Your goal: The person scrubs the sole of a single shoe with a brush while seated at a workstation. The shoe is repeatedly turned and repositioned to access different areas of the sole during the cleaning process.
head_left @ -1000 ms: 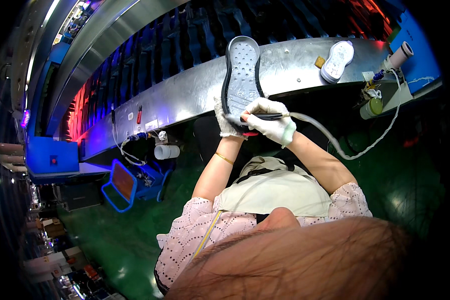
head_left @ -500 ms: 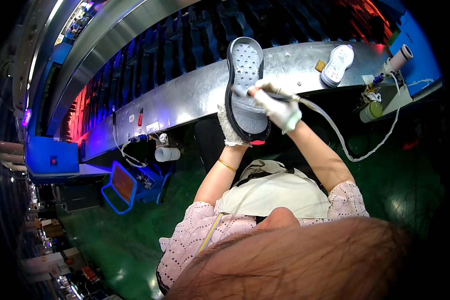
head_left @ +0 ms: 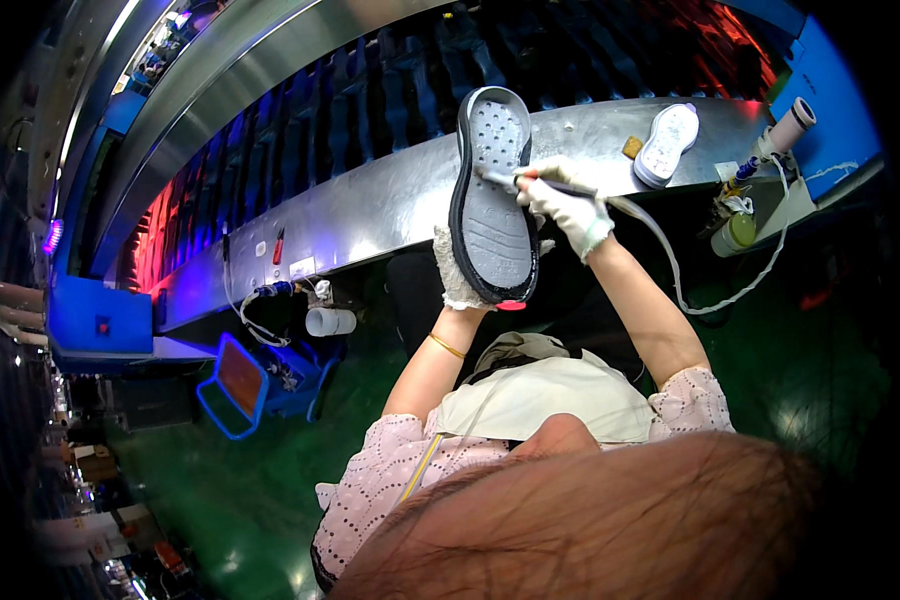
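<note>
A shoe sole (head_left: 497,232), grey inside with a black rim and a red patch at its near end, is held up over the metal ledge. My left hand (head_left: 454,272), in a whitish knit glove, grips it from beneath and along its left side; most of those fingers are hidden behind it. In a thin white glove, my right hand (head_left: 573,214) is closed on a slim brush (head_left: 497,177). The brush tip touches the sole's inner face just below the dimpled part. From the brush's back end a pale hose (head_left: 667,262) trails to the right.
Beyond the metal ledge (head_left: 370,210) runs a dark slatted conveyor (head_left: 395,90) with red light at both ends. A white sole (head_left: 666,145) and a small tan block (head_left: 632,147) lie right. Red-handled pliers (head_left: 278,247) lie left. A blue-framed stand (head_left: 232,385) is on the green floor.
The brush has moved up the sole, from its lower middle toward the dimpled part, and my right hand with it. The view has shifted slightly.
</note>
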`<state>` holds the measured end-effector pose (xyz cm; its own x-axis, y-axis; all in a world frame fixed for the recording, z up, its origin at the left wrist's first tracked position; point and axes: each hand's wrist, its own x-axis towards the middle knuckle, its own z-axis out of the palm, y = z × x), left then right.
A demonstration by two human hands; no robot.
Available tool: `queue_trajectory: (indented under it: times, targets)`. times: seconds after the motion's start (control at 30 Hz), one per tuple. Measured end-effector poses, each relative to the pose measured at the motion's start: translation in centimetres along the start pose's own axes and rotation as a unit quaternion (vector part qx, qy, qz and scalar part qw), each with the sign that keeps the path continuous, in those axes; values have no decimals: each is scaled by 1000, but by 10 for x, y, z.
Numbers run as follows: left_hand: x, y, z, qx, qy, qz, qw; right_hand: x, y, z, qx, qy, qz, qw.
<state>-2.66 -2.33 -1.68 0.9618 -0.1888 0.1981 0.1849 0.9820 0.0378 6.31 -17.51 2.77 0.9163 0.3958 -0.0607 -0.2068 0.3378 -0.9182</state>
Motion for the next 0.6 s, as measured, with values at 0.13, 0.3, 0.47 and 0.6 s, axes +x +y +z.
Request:
queue_trajectory:
  times: [0.13, 0.3, 0.47, 0.6]
  targets:
    - [1, 8, 14, 218, 152, 39, 963, -26, 2, -19, -46, -169, 40, 984]
    - [-8, 15, 20, 186, 65, -81, 977, 5, -22, -40, -107, -38, -121, 986]
    - [-7, 15, 21, 235, 90, -75, 965, 21, -34, -44, -310, -23, -133, 941]
    - [-4, 20, 18, 243, 143, -68, 957, 1, -40, -47, -384, -149, -79, 908]
